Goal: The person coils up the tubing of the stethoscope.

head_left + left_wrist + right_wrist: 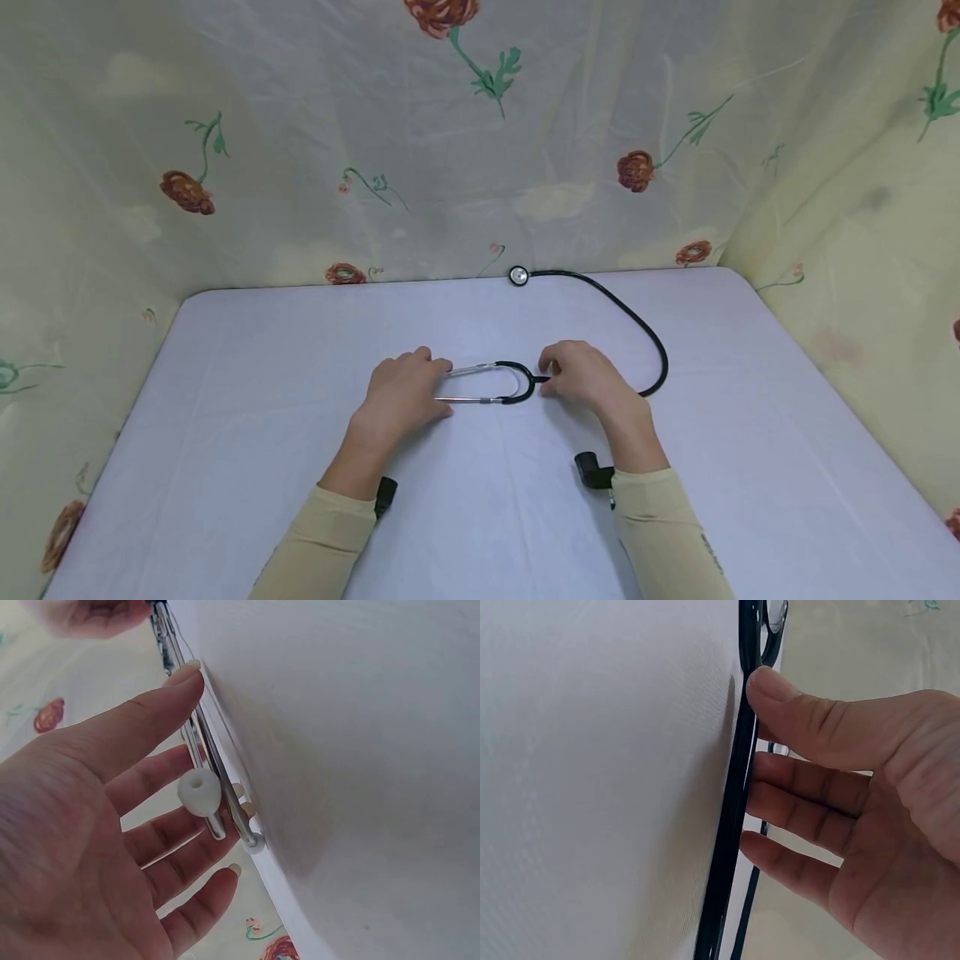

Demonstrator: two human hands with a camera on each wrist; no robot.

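Observation:
A black stethoscope [517,393] lies on the white-covered table, its metal ear tubes [478,400] pointing left. My left hand [403,390] spans the ear tubes near their ends, with the thumb on the near side and loosely bent fingers on the far side. A white eartip [199,792] shows in front of those fingers in the left wrist view. Just right of the Y-shaped joint, my right hand [588,379] holds the black tubing [731,795] between thumb and fingers. Its index finger is mostly hidden behind the thumb in the right wrist view.
The tubing loops right and back to the round chest piece [518,276] at the table's [285,350] far edge. Floral curtains [300,167] hang behind and at both sides. Black wrist devices [592,471] sit under the beige sleeves.

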